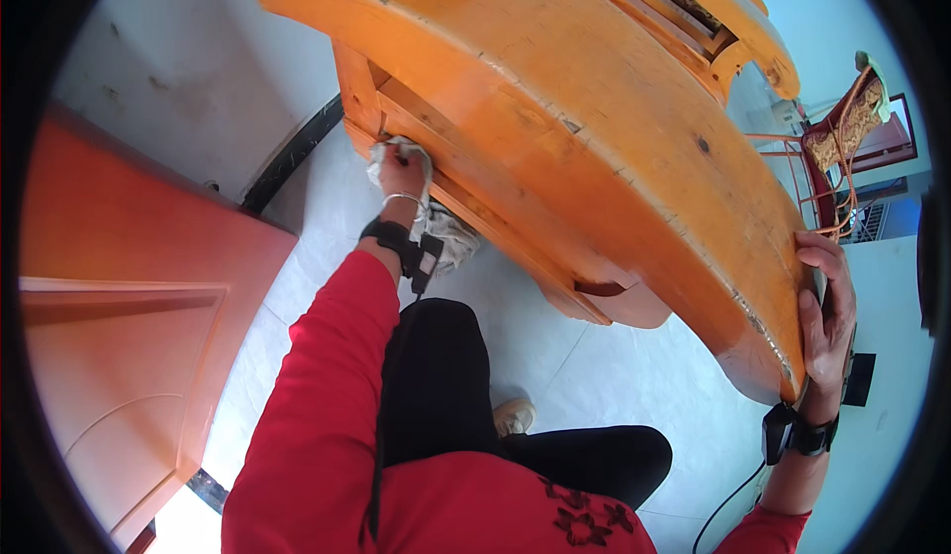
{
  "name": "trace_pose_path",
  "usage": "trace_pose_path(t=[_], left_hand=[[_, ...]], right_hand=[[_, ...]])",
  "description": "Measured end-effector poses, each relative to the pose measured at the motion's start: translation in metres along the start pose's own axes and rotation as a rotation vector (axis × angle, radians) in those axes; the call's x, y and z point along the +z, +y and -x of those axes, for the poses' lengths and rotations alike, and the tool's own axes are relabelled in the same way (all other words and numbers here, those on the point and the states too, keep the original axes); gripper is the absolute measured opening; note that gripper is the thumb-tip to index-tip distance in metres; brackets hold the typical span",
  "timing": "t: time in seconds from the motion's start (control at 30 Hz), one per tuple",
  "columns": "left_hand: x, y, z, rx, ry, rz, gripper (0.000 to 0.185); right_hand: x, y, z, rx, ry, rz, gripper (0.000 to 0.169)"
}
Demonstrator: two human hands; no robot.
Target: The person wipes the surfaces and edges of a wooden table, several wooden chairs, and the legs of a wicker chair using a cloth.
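Observation:
My left hand (pixel 401 171) grips a pale cloth (pixel 427 183) and presses it to the lower rail of a wooden sofa's side (pixel 468 197), near the back. The cloth's patterned loose end hangs toward the floor. Above it curves the wide wooden armrest (pixel 594 93), its edge scuffed and chipped. My right hand (pixel 828 316) rests on the armrest's front end, the thumb and fingers spread over the wood. A strapped device sits on each wrist.
An orange wooden door (pixel 126 287) stands at the left, near the white wall (pixel 186 56). Pale floor tiles (pixel 594 376) lie beneath me. Another wooden seat (pixel 743 19) and a chair with patterned upholstery (pixel 839 138) are at the upper right.

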State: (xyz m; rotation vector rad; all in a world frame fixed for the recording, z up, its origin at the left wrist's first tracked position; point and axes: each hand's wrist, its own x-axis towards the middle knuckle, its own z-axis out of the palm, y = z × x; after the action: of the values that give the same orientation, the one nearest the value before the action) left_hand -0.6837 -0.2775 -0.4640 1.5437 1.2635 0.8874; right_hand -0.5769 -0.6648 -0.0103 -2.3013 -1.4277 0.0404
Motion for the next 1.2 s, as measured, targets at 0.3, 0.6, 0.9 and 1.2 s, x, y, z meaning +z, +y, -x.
trace_pose_path(t=[0.3,0.6,0.9,1.2], left_hand=[[-0.019,0.099,0.124,0.594,-1.14,0.025,0.038],[-0.022,0.221,0.205,1.108,-0.79,0.061,0.04],[0.011,0.217,0.178,0.702,-0.428,-0.116,0.032],[-0.009,0.136,-0.017,0.438,0.015,-0.249,0.032]], right_hand=[[-0.004,-0.001,0.001,-0.04,-0.01,0.043,0.028],[-0.006,-0.001,0.002,-0.047,-0.009,0.064,0.028],[-0.005,0.0,0.003,-0.028,-0.023,0.062,0.031],[-0.008,0.002,0.005,-0.014,-0.018,0.002,0.03]])
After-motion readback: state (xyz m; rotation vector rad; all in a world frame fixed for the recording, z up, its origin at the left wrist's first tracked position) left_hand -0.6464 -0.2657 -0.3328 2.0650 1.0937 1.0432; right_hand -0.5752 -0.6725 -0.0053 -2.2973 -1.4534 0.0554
